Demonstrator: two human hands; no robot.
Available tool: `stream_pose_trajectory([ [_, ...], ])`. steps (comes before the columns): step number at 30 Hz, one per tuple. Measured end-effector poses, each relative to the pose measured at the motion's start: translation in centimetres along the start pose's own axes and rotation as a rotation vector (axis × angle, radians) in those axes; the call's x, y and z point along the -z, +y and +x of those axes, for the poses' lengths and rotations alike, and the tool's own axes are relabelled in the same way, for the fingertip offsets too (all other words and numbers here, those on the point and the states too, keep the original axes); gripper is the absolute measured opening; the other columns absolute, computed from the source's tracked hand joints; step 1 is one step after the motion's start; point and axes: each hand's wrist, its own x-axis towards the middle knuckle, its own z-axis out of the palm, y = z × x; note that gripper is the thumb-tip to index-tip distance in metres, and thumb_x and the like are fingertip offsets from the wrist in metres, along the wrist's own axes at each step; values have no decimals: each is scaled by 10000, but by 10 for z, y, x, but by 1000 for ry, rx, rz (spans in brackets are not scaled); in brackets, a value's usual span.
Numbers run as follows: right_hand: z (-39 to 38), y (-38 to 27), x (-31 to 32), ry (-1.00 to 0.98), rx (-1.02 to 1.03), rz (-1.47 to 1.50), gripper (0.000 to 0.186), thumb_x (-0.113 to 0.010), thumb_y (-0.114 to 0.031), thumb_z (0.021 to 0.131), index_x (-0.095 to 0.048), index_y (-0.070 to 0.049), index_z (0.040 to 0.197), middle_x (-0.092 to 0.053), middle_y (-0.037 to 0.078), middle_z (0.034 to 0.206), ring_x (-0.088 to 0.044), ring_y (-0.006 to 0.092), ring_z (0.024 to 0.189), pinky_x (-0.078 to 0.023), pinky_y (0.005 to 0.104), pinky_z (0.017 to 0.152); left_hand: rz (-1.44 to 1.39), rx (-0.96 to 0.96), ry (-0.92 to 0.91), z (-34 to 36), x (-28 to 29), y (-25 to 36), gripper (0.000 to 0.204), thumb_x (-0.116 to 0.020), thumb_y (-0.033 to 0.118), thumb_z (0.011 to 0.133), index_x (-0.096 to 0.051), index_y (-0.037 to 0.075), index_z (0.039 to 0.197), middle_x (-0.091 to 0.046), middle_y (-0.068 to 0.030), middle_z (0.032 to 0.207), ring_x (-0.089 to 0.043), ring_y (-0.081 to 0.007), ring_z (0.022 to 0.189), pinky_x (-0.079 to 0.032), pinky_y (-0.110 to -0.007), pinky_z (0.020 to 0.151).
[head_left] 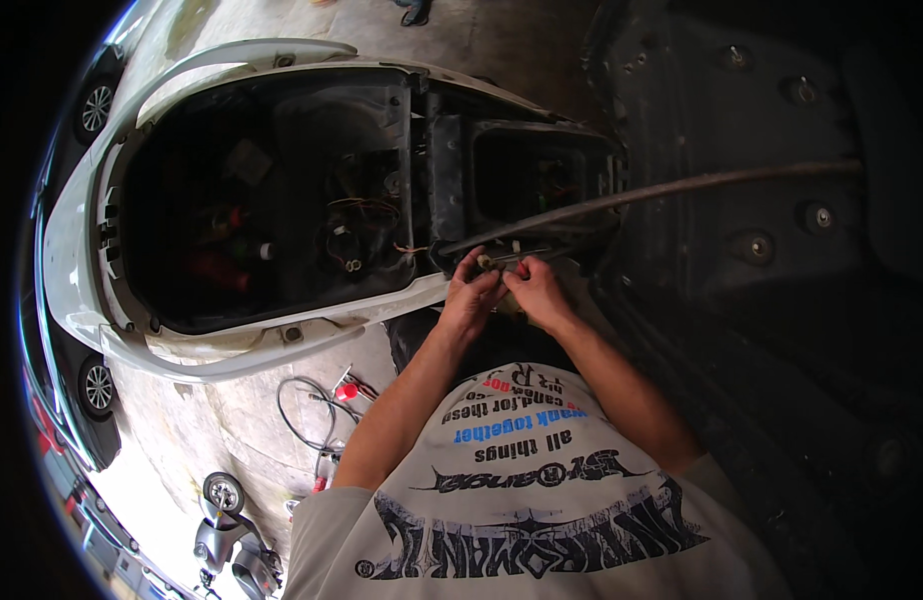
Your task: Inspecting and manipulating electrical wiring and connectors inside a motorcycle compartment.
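My left hand (469,295) grips a small pale yellowish fitting (486,261) at the lower edge of the black inner frame (444,170) of a white scooter body (77,225). My right hand (537,297) is closed on a small red-handled item (523,269), close beside the left fingertips; its far end is hidden. A long brown rod or hose (682,180) slants just above both hands. Loose thin wires (367,205) and a round black part with pale connectors lie in the open compartment left of my hands.
A large raised black panel (782,280) fills the right. On the concrete floor (172,420) below lie a coiled cable (307,420) and a red-and-white object (349,390). Parked cars (97,387) line the left; a grey scooter (222,540) stands lower left. Someone's dark shoe (414,12) shows at the top.
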Motion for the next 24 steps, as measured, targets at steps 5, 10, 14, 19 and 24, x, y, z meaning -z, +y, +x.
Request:
stream_pose_trajectory([
  [5,2,5,-4,14,1,21,236,-649,-207,793,-517,-13,765,-595,151,702,-598,297,667,-461,387,626,4,17,4,1,-2,1,627,-608,-47,808,-363,143,1353,-556,-78,1070,-573,-194,1009,-495,-380,913],
  [10,-3,-6,-2,10,7,-30,228,-648,-198,797,-510,-18,778,-596,150,713,-605,303,676,-461,392,621,-44,3,-5,0,0,1,640,-595,-62,802,-359,145,1361,-536,-114,1141,-556,-210,1068,-485,-374,928],
  [14,0,3,-3,20,27,-25,227,-643,-209,801,-517,-20,796,-600,151,721,-606,312,683,-462,395,625,-28,7,-1,0,-1,0,649,-596,-59,804,-350,144,1369,-531,-127,1173,-555,-211,1069,-484,-378,932],
  [19,3,17,-1,7,1,-16,232,-626,-237,812,-535,-25,836,-613,163,758,-612,335,737,-465,402,664,-16,-3,41,2,-6,-3,612,-566,-70,829,-358,134,1367,-544,-139,1139,-579,-238,1016,-496,-373,910],
  [24,-10,6,8,67,33,-33,205,-586,-216,834,-537,-23,884,-620,184,802,-614,372,791,-468,420,699,11,-8,24,4,2,-3,670,-598,-51,810,-315,147,1385,-594,-109,1107,-599,-205,999,-510,-340,847],
])
